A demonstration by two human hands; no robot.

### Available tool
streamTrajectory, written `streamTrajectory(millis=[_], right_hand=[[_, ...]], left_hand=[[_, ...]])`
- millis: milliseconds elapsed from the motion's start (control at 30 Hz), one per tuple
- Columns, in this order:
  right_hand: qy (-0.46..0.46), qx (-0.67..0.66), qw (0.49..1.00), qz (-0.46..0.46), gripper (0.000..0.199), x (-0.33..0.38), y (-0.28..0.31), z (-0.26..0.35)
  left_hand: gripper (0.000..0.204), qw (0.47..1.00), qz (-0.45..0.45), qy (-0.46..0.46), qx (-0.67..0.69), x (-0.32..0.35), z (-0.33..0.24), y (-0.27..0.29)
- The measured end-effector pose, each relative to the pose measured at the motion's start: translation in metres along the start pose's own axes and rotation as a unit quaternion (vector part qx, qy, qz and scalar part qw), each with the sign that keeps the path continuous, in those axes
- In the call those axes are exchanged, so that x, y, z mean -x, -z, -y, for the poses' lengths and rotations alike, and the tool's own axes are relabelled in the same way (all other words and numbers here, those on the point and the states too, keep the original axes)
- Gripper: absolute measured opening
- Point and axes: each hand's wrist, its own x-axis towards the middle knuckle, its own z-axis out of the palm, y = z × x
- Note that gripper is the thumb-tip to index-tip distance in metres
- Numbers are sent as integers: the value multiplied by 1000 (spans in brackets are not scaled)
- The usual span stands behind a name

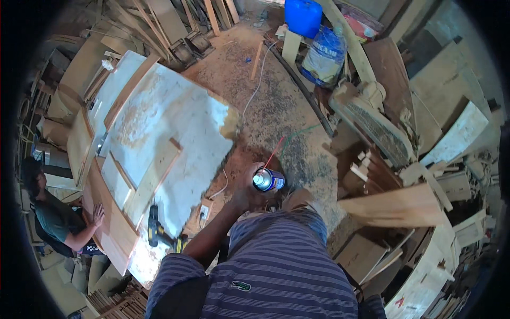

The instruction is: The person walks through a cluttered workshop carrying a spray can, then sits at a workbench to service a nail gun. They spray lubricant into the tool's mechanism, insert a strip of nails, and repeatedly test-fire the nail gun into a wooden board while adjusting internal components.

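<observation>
Close in front of my body, my left hand (pixel 248 192) is closed around a blue spray can (pixel 275 180) with a pale silvery top. The can's top faces up toward me, and a thin red straw (pixel 274 151) shows just beyond it. My left forearm reaches in from the lower left. The fingers are dark and partly hidden behind the can. My right hand does not show. Left of my arm, a black and yellow cordless drill (pixel 154 227) lies on the white-topped worktable (pixel 180 106).
At the left, another person's hand (pixel 98 215) rests on a curved wooden panel (pixel 109 228). A power socket (pixel 204 211) sits beside the table. A blue jerrycan (pixel 303 17), a sack (pixel 324 56), a dusty fan (pixel 374 119) and wood offcuts (pixel 393 206) crowd the right.
</observation>
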Motion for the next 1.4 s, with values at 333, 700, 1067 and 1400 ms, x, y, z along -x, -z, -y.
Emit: streamTrajectory(millis=[333,700,1067,1400], right_hand=[[35,33,999,6,42,-189,226,180],[502,-139,824,-225,32,-298,726,771],[483,-98,847,-199,48,-368,798,995],[37,64,996,45,50,-401,589,845]], left_hand=[[84,986,-102,109,-70,-254,78,6],[83,936,-275,192,-103,-432,144,73],[81,951,-201,205,-109,-679,333,160],[77,989,-100,68,-90,-1012,394,278]])
